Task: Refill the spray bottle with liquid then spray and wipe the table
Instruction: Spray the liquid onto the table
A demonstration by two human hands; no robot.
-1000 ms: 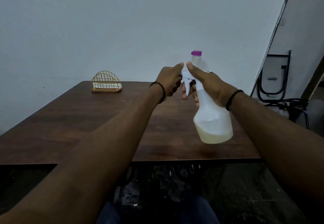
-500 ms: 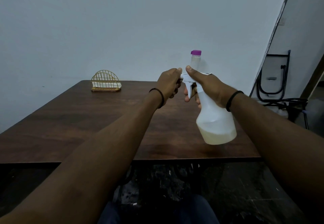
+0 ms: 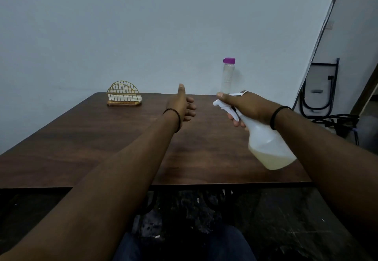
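Observation:
My right hand (image 3: 243, 108) grips the neck and trigger head of a white spray bottle (image 3: 268, 146), tilted over the dark wooden table (image 3: 102, 142). Pale yellowish liquid fills the bottle's bottom part. Its nozzle points left. My left hand (image 3: 183, 105) hovers above the table to the left of the nozzle, fingers relaxed, thumb up, holding nothing. A clear bottle with a purple cap (image 3: 227, 75) stands upright at the table's far edge, behind my right hand.
A gold wire napkin holder (image 3: 123, 93) with white napkins sits at the far left of the table. A folded black chair (image 3: 319, 89) and cables lie against the wall at the right. A dark floor shows below the table's near edge.
My left hand has let go of the sprayer head and moved left, opening. My right hand has carried the spray bottle to the right and slightly lower.

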